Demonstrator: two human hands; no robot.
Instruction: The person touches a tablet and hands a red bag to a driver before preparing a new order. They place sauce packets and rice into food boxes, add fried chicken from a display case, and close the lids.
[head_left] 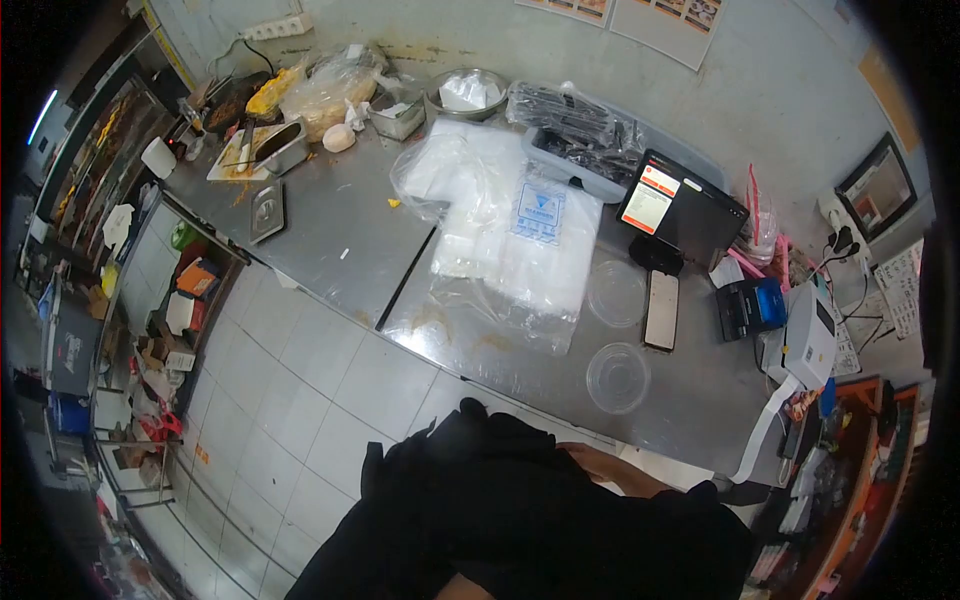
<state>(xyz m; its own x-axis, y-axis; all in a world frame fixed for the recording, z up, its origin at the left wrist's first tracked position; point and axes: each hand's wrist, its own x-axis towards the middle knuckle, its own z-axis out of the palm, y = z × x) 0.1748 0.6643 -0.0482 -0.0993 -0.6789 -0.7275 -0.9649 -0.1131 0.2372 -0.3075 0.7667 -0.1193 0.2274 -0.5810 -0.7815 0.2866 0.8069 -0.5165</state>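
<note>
My right hand (598, 464) is low against my black clothing (480, 490), just below the front edge of the steel table (345, 225). Its fingers are mostly hidden by the dark cloth. My left hand is out of sight; only a small patch of skin shows at the bottom edge. Nearest to the right hand on the table is a round clear plastic lid (618, 378), with a second clear lid (616, 293) behind it. A phone (661, 311) lies beside them. Stacks of clear plastic bags (500, 230) with a blue printed label (538, 213) spread over the middle.
A touchscreen tablet (683, 205) on a stand, a card reader (750, 308) and a white printer (805, 340) with trailing paper stand at right. Behind is a plastic bin (560, 160) of black-wrapped items. A metal bowl (468, 93), steel tray (280, 150) and lid (268, 212) are left.
</note>
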